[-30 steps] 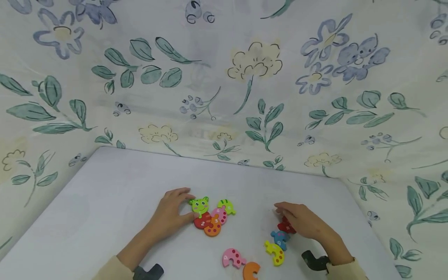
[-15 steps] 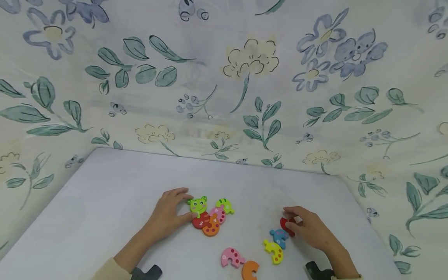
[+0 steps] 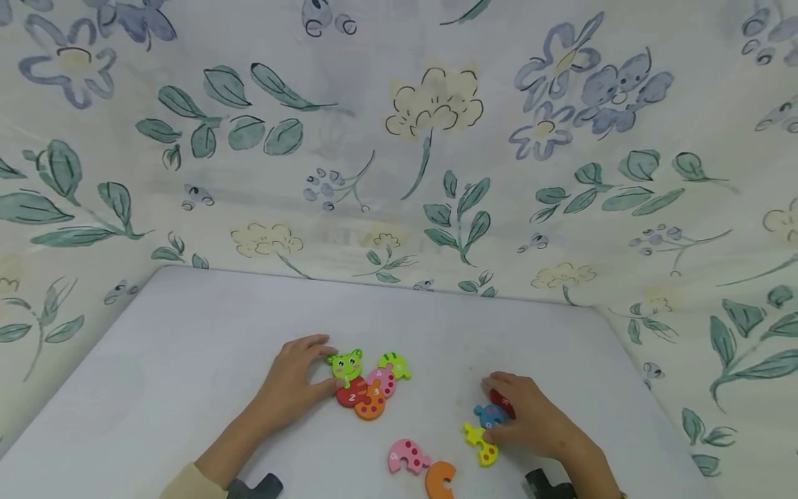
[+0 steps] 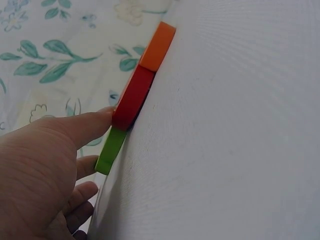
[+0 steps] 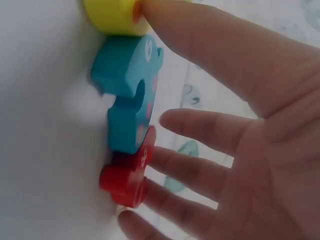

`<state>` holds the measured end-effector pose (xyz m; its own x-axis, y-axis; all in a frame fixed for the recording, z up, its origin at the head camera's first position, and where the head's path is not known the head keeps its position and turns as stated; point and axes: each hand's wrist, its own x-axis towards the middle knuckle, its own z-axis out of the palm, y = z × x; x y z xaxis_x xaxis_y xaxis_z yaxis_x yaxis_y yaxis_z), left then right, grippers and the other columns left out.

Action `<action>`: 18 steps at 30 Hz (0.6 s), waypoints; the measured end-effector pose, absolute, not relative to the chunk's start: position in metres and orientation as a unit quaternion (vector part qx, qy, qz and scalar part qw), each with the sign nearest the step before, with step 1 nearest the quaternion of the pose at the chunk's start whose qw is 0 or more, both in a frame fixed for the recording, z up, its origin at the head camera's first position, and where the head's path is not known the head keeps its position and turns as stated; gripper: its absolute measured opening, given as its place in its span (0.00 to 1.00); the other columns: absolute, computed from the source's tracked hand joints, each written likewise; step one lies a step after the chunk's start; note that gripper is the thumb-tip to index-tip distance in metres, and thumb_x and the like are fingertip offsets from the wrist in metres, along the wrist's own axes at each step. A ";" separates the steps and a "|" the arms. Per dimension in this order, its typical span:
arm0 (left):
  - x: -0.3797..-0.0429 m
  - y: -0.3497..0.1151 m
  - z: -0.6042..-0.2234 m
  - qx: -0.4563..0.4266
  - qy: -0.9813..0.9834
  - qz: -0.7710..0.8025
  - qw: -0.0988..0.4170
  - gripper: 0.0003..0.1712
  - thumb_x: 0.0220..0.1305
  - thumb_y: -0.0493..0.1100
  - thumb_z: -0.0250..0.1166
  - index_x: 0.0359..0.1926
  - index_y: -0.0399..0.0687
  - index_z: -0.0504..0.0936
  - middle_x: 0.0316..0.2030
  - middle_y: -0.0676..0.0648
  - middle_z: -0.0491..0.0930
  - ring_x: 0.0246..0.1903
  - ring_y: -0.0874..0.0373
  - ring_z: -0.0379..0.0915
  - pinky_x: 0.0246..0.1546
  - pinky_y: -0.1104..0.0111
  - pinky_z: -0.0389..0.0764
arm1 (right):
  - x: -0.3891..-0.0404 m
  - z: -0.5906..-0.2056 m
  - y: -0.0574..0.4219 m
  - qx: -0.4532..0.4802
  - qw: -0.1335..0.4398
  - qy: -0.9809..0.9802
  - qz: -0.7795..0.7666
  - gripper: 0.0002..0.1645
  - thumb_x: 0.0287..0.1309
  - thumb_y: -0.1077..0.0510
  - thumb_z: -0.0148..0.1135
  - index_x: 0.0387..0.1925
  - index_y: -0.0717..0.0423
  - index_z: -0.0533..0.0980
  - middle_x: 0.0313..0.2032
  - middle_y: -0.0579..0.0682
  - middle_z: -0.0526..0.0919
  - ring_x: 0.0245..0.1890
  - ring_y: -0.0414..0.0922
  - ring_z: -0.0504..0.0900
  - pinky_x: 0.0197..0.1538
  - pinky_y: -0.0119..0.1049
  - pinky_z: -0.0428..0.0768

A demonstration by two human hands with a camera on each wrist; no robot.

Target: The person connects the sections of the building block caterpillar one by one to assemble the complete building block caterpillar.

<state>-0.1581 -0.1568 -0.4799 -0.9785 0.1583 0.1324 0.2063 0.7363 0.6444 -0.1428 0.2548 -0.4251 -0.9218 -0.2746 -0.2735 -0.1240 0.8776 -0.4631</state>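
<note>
A caterpillar puzzle lies partly joined on the white table: a green smiling head (image 3: 346, 366), red piece 2 (image 3: 352, 394), orange piece 3 (image 3: 370, 407), pink piece 4 (image 3: 383, 381) and a striped green piece (image 3: 395, 365). My left hand (image 3: 289, 381) holds its left end, thumb against the red piece's edge and a finger at the head. At right, my right hand (image 3: 533, 419) spreads over a row of three pieces. Its thumb touches the yellow piece (image 5: 115, 17); other fingertips touch the red piece (image 5: 130, 175). Between them sits the blue piece (image 5: 125, 100).
Nearer the front edge of the view, a pink piece (image 3: 408, 455) with red dots and a plain orange curved piece (image 3: 439, 479) lie on the table (image 3: 249, 305). A floral cloth (image 3: 349, 229) hangs behind the table's far edge.
My right hand has gone from pinching the red piece to spreading along the row, its thumb now down at the yellow piece. My left hand keeps its place on the puzzle.
</note>
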 end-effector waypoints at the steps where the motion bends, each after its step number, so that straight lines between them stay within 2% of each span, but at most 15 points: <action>1: -0.158 -0.157 -0.480 -0.097 -0.931 -0.351 0.034 0.30 0.60 0.53 0.78 0.61 0.50 0.83 0.71 0.42 0.70 0.73 0.37 0.58 0.69 0.34 0.62 | -0.143 -0.425 0.253 -0.100 0.171 0.955 -0.220 0.48 0.45 0.45 0.86 0.67 0.51 0.77 0.70 0.54 0.73 0.69 0.58 0.68 0.65 0.62 0.76; 5: -0.158 -0.157 -0.482 -0.097 -0.929 -0.356 0.033 0.31 0.60 0.55 0.78 0.61 0.50 0.83 0.72 0.42 0.70 0.73 0.38 0.58 0.70 0.35 0.61 | -0.141 -0.422 0.248 -0.083 0.177 0.963 -0.185 0.46 0.43 0.47 0.86 0.66 0.48 0.78 0.70 0.54 0.73 0.69 0.60 0.68 0.64 0.71 0.72; 9: -0.158 -0.157 -0.483 -0.098 -0.928 -0.357 0.034 0.31 0.60 0.55 0.78 0.61 0.50 0.83 0.72 0.43 0.70 0.73 0.38 0.58 0.70 0.35 0.61 | -0.137 -0.417 0.246 -0.093 0.167 0.973 -0.126 0.35 0.46 0.53 0.83 0.59 0.41 0.82 0.71 0.56 0.71 0.70 0.63 0.67 0.60 0.79 0.67; 13: -0.158 -0.158 -0.483 -0.096 -0.929 -0.357 0.034 0.30 0.60 0.54 0.78 0.61 0.51 0.83 0.71 0.43 0.70 0.73 0.39 0.58 0.70 0.34 0.62 | -0.133 -0.415 0.244 -0.108 0.152 0.977 -0.105 0.27 0.49 0.56 0.81 0.53 0.39 0.85 0.72 0.56 0.71 0.69 0.64 0.67 0.59 0.77 0.67; 18: -0.158 -0.159 -0.483 -0.095 -0.929 -0.356 0.036 0.30 0.59 0.54 0.78 0.61 0.51 0.83 0.71 0.43 0.71 0.73 0.39 0.59 0.69 0.34 0.62 | -0.135 -0.417 0.239 -0.121 0.136 0.977 -0.109 0.25 0.50 0.55 0.81 0.52 0.41 0.86 0.70 0.55 0.73 0.69 0.63 0.68 0.59 0.76 0.68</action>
<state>-0.1579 -0.1594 -0.4828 -0.9792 0.1515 0.1350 0.2029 0.7282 0.6546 -0.1346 0.2386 -0.4165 -0.9334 -0.2667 -0.2400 -0.2074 0.9469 -0.2456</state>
